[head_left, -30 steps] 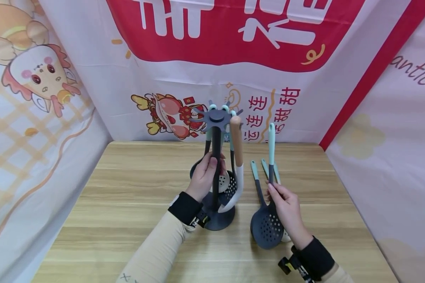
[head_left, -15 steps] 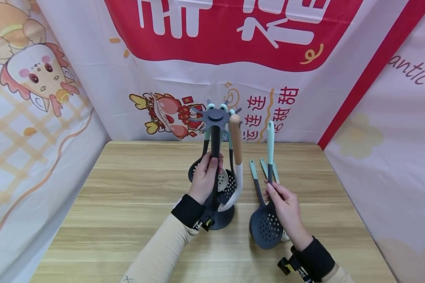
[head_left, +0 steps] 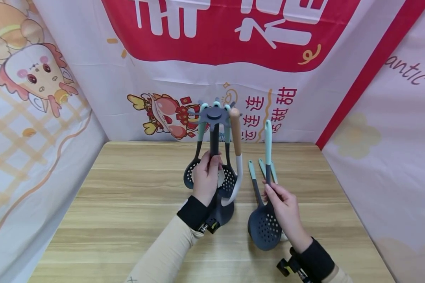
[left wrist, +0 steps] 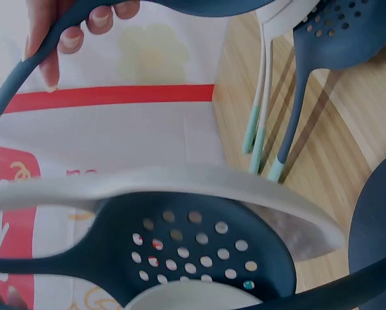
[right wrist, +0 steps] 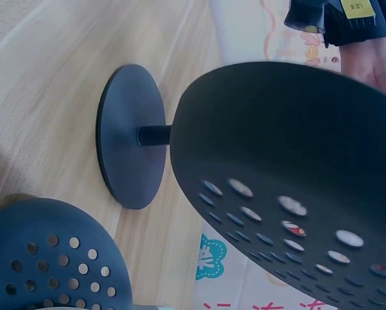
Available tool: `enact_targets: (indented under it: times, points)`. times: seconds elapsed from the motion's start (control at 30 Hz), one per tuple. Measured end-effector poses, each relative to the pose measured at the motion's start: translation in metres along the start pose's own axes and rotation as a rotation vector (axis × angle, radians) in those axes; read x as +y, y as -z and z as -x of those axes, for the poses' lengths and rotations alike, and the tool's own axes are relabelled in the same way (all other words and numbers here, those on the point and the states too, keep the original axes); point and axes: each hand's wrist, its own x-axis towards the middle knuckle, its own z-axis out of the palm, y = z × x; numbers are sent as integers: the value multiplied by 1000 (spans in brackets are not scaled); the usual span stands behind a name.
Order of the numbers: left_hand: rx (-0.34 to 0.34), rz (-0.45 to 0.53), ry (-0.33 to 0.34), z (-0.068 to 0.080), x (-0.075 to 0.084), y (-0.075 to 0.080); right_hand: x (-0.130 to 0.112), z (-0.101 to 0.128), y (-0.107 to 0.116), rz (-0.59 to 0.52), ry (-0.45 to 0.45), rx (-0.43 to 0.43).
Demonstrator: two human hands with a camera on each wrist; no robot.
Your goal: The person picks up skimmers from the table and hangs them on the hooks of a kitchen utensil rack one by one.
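Surface: a light wooden tabletop (head_left: 127,204) with lengthwise plank grain.
Stand: a dark utensil rack's round base (head_left: 222,214) rests on it, just below the left hand (head_left: 206,177).
Loose utensils: teal-handled utensils (head_left: 265,167) lie flat beyond the right hand (head_left: 285,208); one is a dark perforated spoon (left wrist: 335,39).

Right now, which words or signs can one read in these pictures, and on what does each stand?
"连连", red, on the back cloth.
"甜甜", red, on the same cloth.
"antic", cursive, on the right cloth; its start is cut off.
Big white characters on the red banner: cut off at the top, unreadable.
Yellow label in the right wrist view: too small to read.
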Motion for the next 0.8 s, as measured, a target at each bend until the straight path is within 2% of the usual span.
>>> enact_targets:
  times: [0.3, 0.8]
  points:
    - [54, -67, -30, 0, 3, -7, -3, 4, -2, -40, 32, 8]
    - [59, -55, 10, -1, 6, -12, -13, 9, -3, -23, 76, 15]
